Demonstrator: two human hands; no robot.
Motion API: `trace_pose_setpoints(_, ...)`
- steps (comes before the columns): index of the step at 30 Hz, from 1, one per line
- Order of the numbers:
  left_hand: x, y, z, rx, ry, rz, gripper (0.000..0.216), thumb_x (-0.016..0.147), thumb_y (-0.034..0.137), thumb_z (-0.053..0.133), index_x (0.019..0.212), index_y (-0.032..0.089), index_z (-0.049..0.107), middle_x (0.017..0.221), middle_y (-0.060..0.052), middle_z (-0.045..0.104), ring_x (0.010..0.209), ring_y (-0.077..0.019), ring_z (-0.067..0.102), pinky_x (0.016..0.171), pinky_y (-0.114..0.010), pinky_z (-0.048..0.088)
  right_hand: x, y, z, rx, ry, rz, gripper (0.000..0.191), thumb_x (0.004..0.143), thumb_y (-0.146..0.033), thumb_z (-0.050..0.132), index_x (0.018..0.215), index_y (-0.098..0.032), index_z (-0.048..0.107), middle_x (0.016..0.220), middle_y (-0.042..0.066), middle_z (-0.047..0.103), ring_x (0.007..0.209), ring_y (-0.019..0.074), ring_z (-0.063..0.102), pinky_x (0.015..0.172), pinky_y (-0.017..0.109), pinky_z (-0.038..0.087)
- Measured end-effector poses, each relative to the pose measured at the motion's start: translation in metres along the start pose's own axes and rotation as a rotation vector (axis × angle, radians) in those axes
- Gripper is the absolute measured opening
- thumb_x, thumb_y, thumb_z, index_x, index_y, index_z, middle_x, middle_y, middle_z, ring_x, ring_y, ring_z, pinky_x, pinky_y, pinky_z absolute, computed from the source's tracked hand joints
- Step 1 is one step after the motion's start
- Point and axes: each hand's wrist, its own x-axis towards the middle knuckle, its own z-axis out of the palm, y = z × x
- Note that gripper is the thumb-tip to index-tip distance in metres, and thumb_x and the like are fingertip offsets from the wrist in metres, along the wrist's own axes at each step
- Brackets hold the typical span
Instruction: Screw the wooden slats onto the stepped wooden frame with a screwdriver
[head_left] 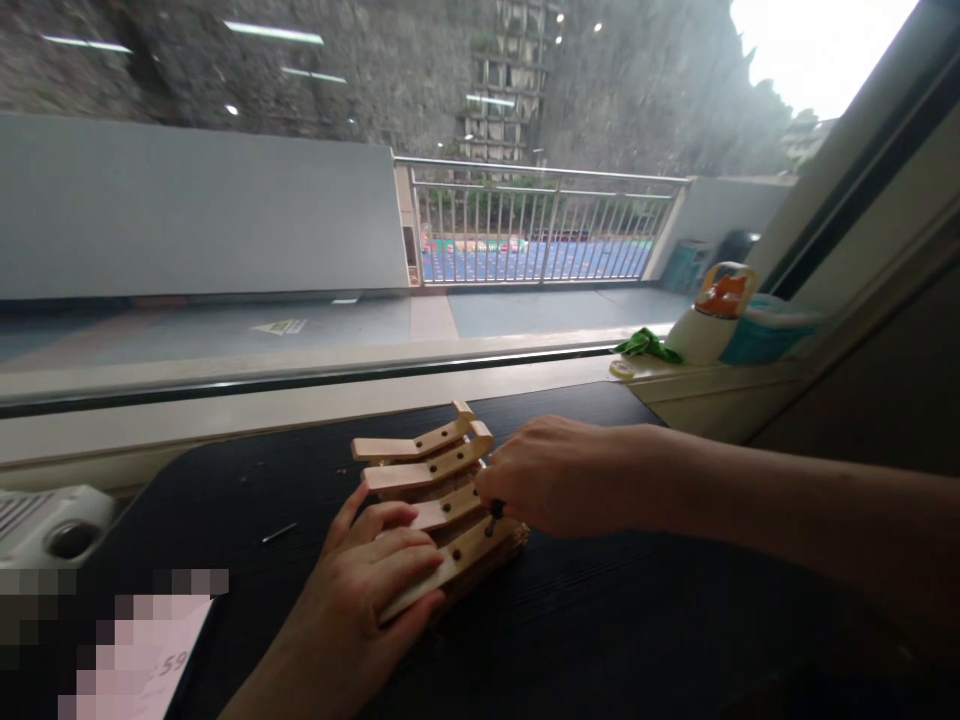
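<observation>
On the black table (600, 620) lies a wooden slatted frame (469, 535), its several pale curved slats bent up at the far end and dotted with dark screw heads. My left hand (367, 580) is closed over the near ends of the lower slats, the thumb along the nearest edge. Above the far end of the nearest slat, my right hand (544, 475) is closed in a pinch on a small dark tool (496, 508). Its lower tip meets a screw on that slat; the rest is hidden in the fingers, so its exact kind does not show.
A thin metal rod (280, 534) lies left of my left hand. At the left edge are a white device (56, 525) and a partly blurred pink screen (146, 665). A green cloth (646, 345), a yellowish roll (621, 369) and a white bottle (701, 335) stand along the windowsill.
</observation>
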Motion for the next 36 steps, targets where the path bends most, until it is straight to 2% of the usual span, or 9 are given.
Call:
trace_pose_setpoints(3,0.001,0.003,-0.002,-0.019,-0.044,-0.007,0.016,0.081,0.027,0.061,0.095,0.033,0.062,0.093,0.011,0.070,0.107,-0.0169,0.054,0.113,-0.037,0.007,0.005,-0.003,-0.003,-0.007,-0.037,0.077,0.012,0.085,-0.014,0.055,0.086,-0.013,0.067,0.078,0.006,0.070,0.065,0.0143,0.058,0.050,0.027,0.032)
trace_pose_setpoints(9,0.003,0.005,-0.003,-0.043,-0.047,-0.047,0.013,0.081,0.028,0.061,0.093,0.033,0.063,0.091,0.010,0.069,0.106,-0.0180,0.055,0.112,-0.041,0.009,0.006,-0.011,-0.004,-0.004,-0.010,0.214,0.018,0.087,-0.022,0.051,0.085,-0.013,0.067,0.075,0.008,0.069,0.065,0.0158,0.061,0.049,0.027,0.030)
trace_pose_setpoints(14,0.004,0.004,-0.003,-0.036,-0.021,-0.050,0.014,0.079,0.029,0.062,0.092,0.031,0.065,0.091,0.006,0.070,0.104,-0.0197,0.057,0.112,-0.044,0.017,0.002,-0.012,-0.013,-0.066,0.061,0.109,0.013,0.080,-0.016,0.060,0.091,-0.015,0.066,0.079,0.006,0.070,0.070,0.0182,0.062,0.048,0.027,0.029)
trace_pose_setpoints(18,0.000,0.002,0.001,-0.012,-0.010,-0.052,0.017,0.079,0.031,0.063,0.096,0.031,0.066,0.095,0.004,0.070,0.105,-0.0211,0.057,0.113,-0.047,0.017,0.000,-0.013,-0.016,-0.053,0.001,0.051,0.017,0.082,-0.006,0.052,0.083,-0.014,0.067,0.078,0.005,0.069,0.072,0.0167,0.062,0.049,0.028,0.029)
trace_pose_setpoints(21,-0.002,0.001,0.004,-0.002,0.001,-0.051,0.019,0.079,0.031,0.063,0.098,0.031,0.065,0.098,0.004,0.070,0.107,-0.0214,0.057,0.114,-0.048,0.014,0.002,-0.012,-0.012,-0.032,0.041,0.014,0.018,0.084,-0.005,0.050,0.083,-0.013,0.066,0.083,0.006,0.070,0.075,0.0166,0.062,0.054,0.028,0.034)
trace_pose_setpoints(27,0.000,0.003,0.003,-0.032,-0.020,-0.049,0.016,0.079,0.030,0.063,0.096,0.032,0.064,0.092,0.006,0.070,0.106,-0.0198,0.057,0.115,-0.045,0.011,0.004,-0.011,-0.001,-0.014,0.062,0.101,0.012,0.087,-0.015,0.051,0.088,-0.012,0.063,0.074,0.007,0.069,0.066,0.0175,0.063,0.047,0.028,0.032)
trace_pose_setpoints(32,0.000,0.004,0.001,-0.034,-0.016,-0.072,0.016,0.079,0.029,0.063,0.094,0.031,0.066,0.094,0.003,0.070,0.106,-0.0221,0.056,0.113,-0.050,0.017,0.004,-0.015,-0.004,-0.019,0.077,0.192,0.019,0.088,-0.023,0.048,0.086,-0.012,0.063,0.074,0.010,0.070,0.065,0.0199,0.065,0.046,0.028,0.031)
trace_pose_setpoints(36,-0.001,0.003,0.001,-0.024,0.005,-0.068,0.018,0.078,0.030,0.064,0.095,0.030,0.067,0.096,0.002,0.071,0.106,-0.0227,0.057,0.112,-0.050,0.020,-0.001,-0.014,-0.012,-0.059,0.125,0.128,0.009,0.081,-0.017,0.058,0.086,-0.014,0.064,0.074,0.006,0.070,0.068,0.0206,0.065,0.046,0.028,0.028)
